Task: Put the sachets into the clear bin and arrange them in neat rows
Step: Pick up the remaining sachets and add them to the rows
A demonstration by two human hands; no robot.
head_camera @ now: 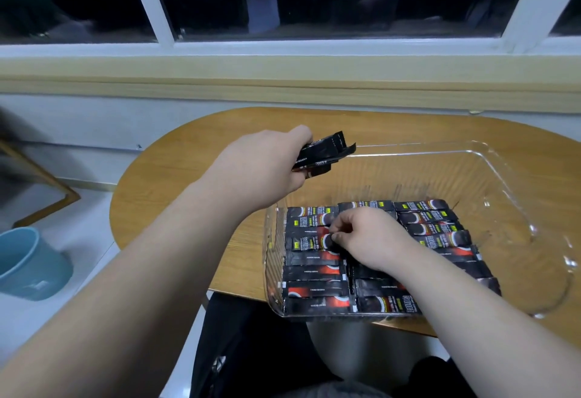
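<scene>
My left hand (264,165) grips a small bundle of black sachets (323,154) above the clear plastic bin's (515,183) far-left corner. My right hand (367,237) pinches 1 black-and-red sachet (309,240) among 3 rows lying flat in the bin on the oval wooden table (188,158).

A clear bin (490,158) of glossy, see-through plastic, its walls catching glints of light, sits on a wooden table (188,158) with a smooth, faintly grained finish. Inside lie sachets (314,272) of shiny black foil-like wrap, slightly crinkled. On the floor nearby stands a blue pot (28,265) with a smooth, matt surface.
</scene>
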